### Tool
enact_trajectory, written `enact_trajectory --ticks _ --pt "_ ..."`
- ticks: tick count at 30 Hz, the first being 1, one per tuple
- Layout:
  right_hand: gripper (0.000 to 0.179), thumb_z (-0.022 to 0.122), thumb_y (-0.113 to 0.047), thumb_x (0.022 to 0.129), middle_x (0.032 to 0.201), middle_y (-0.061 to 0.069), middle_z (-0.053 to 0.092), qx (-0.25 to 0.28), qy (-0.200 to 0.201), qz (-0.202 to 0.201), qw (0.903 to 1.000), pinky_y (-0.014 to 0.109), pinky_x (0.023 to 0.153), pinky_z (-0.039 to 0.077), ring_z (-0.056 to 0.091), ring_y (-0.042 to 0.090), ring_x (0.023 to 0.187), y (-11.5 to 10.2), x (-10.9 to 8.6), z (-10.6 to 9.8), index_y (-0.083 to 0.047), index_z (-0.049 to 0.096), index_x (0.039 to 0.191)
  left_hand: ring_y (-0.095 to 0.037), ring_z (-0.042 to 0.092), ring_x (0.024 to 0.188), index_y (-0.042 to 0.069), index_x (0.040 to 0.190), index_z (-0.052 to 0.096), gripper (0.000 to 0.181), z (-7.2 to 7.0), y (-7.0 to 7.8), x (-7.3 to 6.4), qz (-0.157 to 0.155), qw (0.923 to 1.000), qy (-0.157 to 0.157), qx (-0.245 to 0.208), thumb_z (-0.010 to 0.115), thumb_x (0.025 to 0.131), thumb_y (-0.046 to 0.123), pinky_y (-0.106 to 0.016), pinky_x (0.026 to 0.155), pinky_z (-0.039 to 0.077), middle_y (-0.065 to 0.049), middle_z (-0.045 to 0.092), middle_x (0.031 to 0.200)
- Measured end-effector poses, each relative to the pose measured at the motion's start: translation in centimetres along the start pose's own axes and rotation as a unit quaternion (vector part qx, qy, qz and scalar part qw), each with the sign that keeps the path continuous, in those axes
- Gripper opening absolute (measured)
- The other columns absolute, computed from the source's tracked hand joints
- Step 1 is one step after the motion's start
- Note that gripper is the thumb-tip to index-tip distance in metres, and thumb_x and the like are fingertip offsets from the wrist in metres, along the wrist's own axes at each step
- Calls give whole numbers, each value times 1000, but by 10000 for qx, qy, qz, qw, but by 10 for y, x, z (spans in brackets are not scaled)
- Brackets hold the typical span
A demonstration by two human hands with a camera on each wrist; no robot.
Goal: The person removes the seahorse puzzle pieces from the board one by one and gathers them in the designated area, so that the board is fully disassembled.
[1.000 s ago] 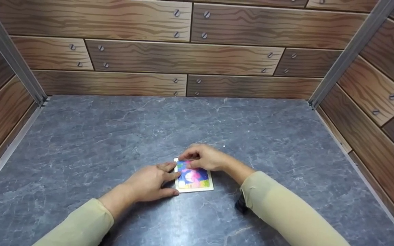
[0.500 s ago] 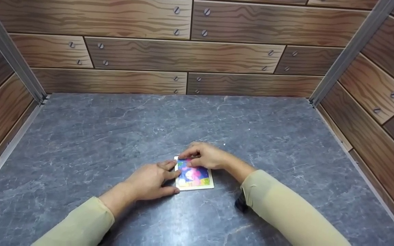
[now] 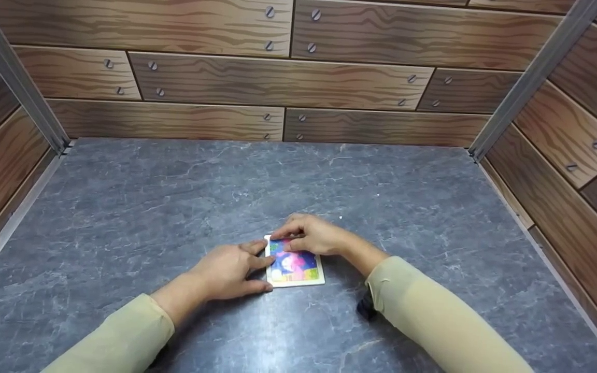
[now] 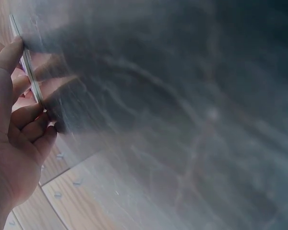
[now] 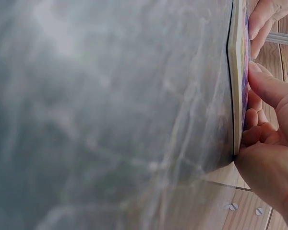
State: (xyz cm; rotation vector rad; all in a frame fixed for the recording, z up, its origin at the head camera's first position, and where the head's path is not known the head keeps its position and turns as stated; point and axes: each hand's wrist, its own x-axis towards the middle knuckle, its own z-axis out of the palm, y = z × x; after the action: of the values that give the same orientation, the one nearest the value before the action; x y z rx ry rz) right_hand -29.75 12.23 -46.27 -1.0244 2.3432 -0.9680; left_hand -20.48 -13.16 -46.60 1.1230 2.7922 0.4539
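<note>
A small flat picture board (image 3: 306, 274), blue, pink and yellow inside a white border, lies on the table. Along its left side rests my left hand (image 3: 228, 272), its fingers spread and fairly straight; one fingertip overlaps the picture and the thumb is at the near left corner. My right hand (image 3: 316, 234) covers the far right part. Its thumb is on the picture, its index fingertip at the far left corner, and the other fingers are curled. In the right wrist view the thin, layered edge of the board shows, with the right thumb against the printed face.
The grey marbled table (image 3: 174, 197) spreads around the board. Wood-plank patterned panels (image 3: 278, 85) enclose it at the back and both sides, with grey metal posts (image 3: 531, 88) at the corners. A tiny white speck (image 3: 340, 217) lies beyond the right hand.
The whole head view shifts slightly upward. Both hands and the board keep nearly the same places relative to each other.
</note>
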Motion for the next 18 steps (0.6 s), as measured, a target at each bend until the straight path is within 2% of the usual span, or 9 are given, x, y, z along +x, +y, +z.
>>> enact_trajectory --ticks 8,18 --pt "34 76 -11 98 120 2 68 -64 -32 64 10000 43 101 49 59 17 110 -4 0 -1 -16 77 132 -38 57 138 17 148 65 60 -1 1 -1 4 10000 4 53 68 101 55 -55 105 53 -22 50 157" --pt "34 78 -10 97 118 2 68 107 -68 259 9996 37 99 48 57 15 108 -6 2 -1 -14 78 130 -37 55 140 17 147 66 60 -1 1 -2 35 10000 53 76 68 101 55 -55 105 53 -23 50 157"
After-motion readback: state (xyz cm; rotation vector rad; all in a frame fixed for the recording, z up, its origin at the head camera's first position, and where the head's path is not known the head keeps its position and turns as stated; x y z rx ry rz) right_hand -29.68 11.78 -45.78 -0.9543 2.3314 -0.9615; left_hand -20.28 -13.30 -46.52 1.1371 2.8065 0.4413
